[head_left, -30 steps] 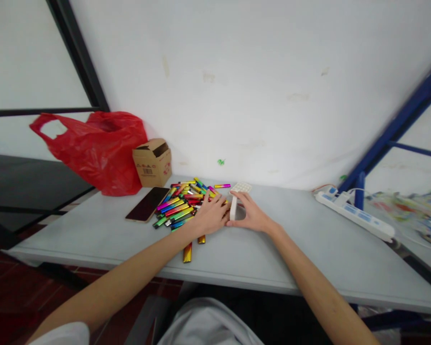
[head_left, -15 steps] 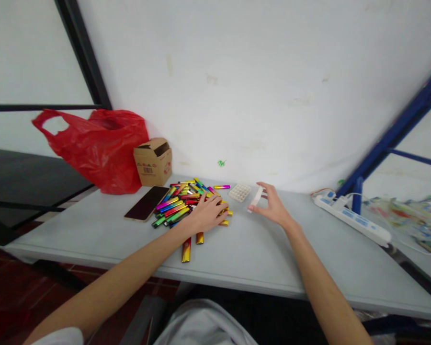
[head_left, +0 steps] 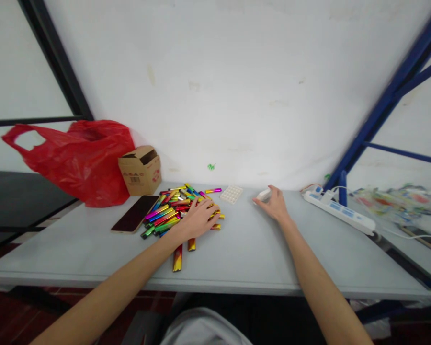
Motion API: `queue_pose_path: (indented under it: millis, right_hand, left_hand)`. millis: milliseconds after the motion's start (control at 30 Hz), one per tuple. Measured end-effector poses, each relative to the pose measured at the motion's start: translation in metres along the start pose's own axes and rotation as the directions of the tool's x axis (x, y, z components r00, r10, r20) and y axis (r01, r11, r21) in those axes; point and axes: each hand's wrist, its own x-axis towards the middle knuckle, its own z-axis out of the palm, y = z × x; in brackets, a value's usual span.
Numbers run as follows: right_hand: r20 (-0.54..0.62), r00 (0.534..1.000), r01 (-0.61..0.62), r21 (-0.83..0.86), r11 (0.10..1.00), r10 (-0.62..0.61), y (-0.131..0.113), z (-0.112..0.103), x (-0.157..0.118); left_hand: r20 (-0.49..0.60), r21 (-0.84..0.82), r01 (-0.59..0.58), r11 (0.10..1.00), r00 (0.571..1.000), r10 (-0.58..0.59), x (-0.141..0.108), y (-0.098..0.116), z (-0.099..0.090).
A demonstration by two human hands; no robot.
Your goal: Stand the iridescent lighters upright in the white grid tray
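My left hand (head_left: pixel 200 217) lies over the right side of a heap of shiny coloured lighters (head_left: pixel 164 216), its fingers stretched out and apart. What is directly under the palm is hidden. Between the thumb and fingers of my right hand (head_left: pixel 275 205) is a small white tray (head_left: pixel 263 195), gripped by its edges at or just above the tabletop. A second item, a white grid tray (head_left: pixel 232 194) with rows of round hollows, lies flat between the two hands. Two lighters stick out toward me below my left hand, one of them a red-and-gold lighter (head_left: pixel 177 258).
A dark-screened phone (head_left: pixel 135 214) lies left of the heap. Behind it stand an open cardboard box (head_left: pixel 141 173) and a red plastic bag (head_left: pixel 82 165). A white power strip (head_left: pixel 339 211) with cables runs along the right side of the grey table (head_left: pixel 244 258), beside a blue metal frame (head_left: pixel 380 115).
My right hand has moved right, away from the grid tray, and the white tray in it has tipped from edge-on to flatter. My left hand stays on the heap. The camera view has shifted.
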Motion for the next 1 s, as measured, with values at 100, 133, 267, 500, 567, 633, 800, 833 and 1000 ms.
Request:
queue_pose_path:
  millis: [100, 133, 267, 500, 567, 633, 800, 833, 1000]
  right_hand:
    - [0.015, 0.998, -0.055, -0.039, 0.998, 0.055, -0.003, -0.003, -0.002]
    - [0.035, 0.996, -0.078, -0.048, 0.996, 0.08, -0.004, -0.003, -0.003]
    - [0.167, 0.975, -0.121, -0.145, 0.982, 0.144, -0.003, 0.001, -0.009]
    - [0.215, 0.973, -0.043, -0.211, 0.977, 0.089, 0.0, 0.008, -0.009]
    - [0.239, 0.97, 0.004, -0.183, 0.983, 0.04, 0.001, 0.008, -0.006]
    - [0.251, 0.967, 0.012, -0.173, 0.985, 0.033, 0.0, 0.008, -0.005]
    - [0.086, 0.996, -0.008, -0.223, 0.975, 0.028, -0.02, 0.014, -0.009]
    - [0.083, 0.995, 0.072, -0.201, 0.977, -0.056, -0.027, 0.016, -0.011]
    - [0.325, 0.817, 0.481, 0.072, 0.874, -0.476, -0.067, 0.028, -0.021]
  left_hand:
    - [0.0, 0.0, 0.007, 1.0, 1.0, -0.007, 0.0, 0.001, 0.0]
    - [0.0, 0.001, 0.007, 1.0, 1.0, -0.007, -0.001, 0.001, 0.0]
    - [0.012, -0.004, 0.01, 1.0, 1.0, -0.01, 0.0, -0.001, 0.001]
    - [-0.006, -0.018, 0.003, 1.0, 1.0, -0.004, -0.001, -0.003, 0.004]
    - [-0.005, -0.012, 0.005, 1.0, 1.0, -0.005, -0.001, -0.003, 0.004]
    - [0.001, -0.008, 0.008, 1.0, 1.0, -0.008, -0.001, -0.002, 0.004]
    - [0.013, 0.003, 0.016, 1.0, 1.0, -0.016, 0.0, -0.001, 0.003]
    - [0.013, 0.004, 0.015, 1.0, 1.0, -0.015, 0.0, -0.002, 0.003]
    - [-0.001, -0.001, 0.002, 1.0, 1.0, -0.002, -0.001, -0.002, 0.004]
